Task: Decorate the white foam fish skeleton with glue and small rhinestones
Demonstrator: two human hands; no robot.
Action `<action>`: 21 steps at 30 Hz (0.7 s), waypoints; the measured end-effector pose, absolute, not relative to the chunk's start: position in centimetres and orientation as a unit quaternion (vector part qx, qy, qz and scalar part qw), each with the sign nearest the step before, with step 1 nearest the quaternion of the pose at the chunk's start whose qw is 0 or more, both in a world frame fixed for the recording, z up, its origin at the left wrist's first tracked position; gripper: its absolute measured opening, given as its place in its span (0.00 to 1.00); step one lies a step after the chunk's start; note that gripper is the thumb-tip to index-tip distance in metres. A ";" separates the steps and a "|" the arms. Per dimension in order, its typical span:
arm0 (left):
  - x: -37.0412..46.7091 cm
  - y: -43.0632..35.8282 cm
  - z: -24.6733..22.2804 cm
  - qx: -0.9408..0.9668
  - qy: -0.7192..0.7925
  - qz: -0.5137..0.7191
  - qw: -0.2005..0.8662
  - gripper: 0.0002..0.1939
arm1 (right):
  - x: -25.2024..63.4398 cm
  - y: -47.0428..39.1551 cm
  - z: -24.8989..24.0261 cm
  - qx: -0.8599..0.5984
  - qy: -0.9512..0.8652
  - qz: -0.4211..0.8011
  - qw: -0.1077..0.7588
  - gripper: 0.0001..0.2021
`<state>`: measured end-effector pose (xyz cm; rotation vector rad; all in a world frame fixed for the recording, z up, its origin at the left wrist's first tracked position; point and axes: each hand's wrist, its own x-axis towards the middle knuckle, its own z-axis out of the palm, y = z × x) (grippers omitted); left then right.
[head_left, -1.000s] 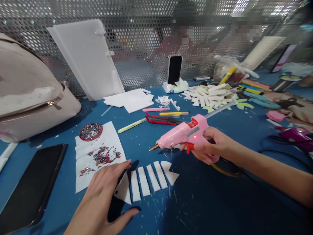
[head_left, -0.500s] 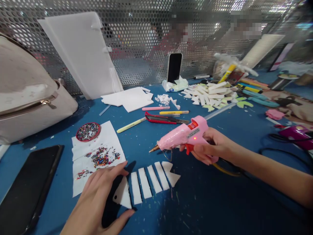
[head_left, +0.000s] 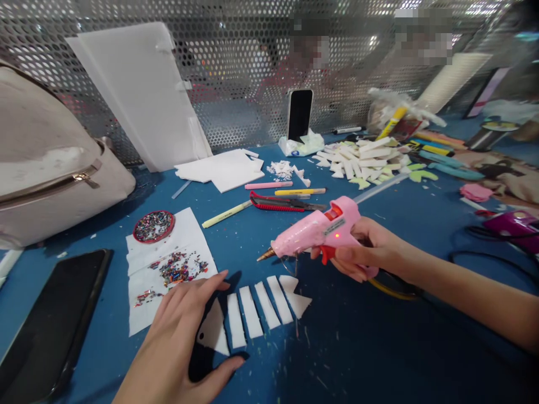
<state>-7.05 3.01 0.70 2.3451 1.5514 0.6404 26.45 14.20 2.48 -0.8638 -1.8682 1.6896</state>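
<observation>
My right hand (head_left: 357,252) is wrapped round the handle of a pink glue gun (head_left: 305,230), its nozzle pointing left above the table. My left hand (head_left: 189,331) is open, thumb and fingers spread around a white fish-head-shaped piece (head_left: 215,331) with a black dot. Right of that piece lie several white strips (head_left: 251,311) side by side, then a notched tail-shaped piece (head_left: 297,297). Beyond my left fingers, a white paper (head_left: 138,314) bears loose coloured beads (head_left: 179,268) and a red-rimmed dish of beads (head_left: 154,226).
A black phone (head_left: 54,325) and a beige bag (head_left: 54,163) are at the left. A red cutter (head_left: 282,203), pens and a heap of white scraps (head_left: 366,160) lie behind the glue gun. A phone (head_left: 300,115) stands by the perforated metal panel (head_left: 236,73).
My left hand has moved slightly right and its fingers are a little higher off the head piece. The glue gun in my right hand has barely shifted.
</observation>
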 end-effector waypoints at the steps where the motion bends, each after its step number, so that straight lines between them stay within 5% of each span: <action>1: -6.9 3.0 0.7 0.806 0.533 0.220 0.129 0.37 | 26.5 14.2 2.5 -0.315 -0.682 0.617 0.234 0.18; 21: -5.5 3.0 0.9 0.815 0.530 0.208 0.107 0.39 | 26.7 13.9 2.4 -0.352 -0.684 0.591 0.244 0.22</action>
